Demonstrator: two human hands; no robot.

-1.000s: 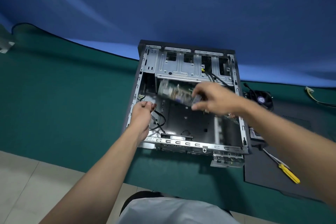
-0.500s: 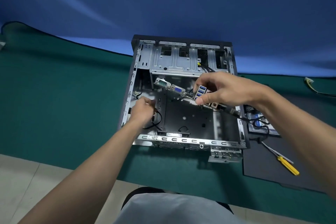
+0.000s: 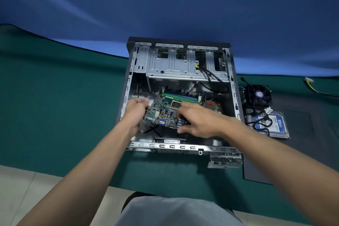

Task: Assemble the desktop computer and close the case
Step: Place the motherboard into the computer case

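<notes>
Motherboard point(image 3: 165, 112) inside open case point(image 3: 233, 86), tilted, toward 9 o'clock side. Left hand point(image 3: 136, 110) grips 9 o'clock edge; right hand point(image 3: 200, 121) pinches 5 o'clock edge by ports point(image 3: 180, 123). Likely light, stiff, fragile: hold edges only, no flexing, watch cables point(image 3: 152, 131) underneath.

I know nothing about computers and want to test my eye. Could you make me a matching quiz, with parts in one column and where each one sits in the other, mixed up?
Parts:
1. circuit board
2. fan
3. hard drive
4. case

Places:
A. lying open on the green cloth
B. right of the case, with a black cable across it
C. inside the case, held by the left hand and right hand
D. right of the case, beyond the hard drive

Pairs: 1-C, 2-D, 3-B, 4-A.
</notes>
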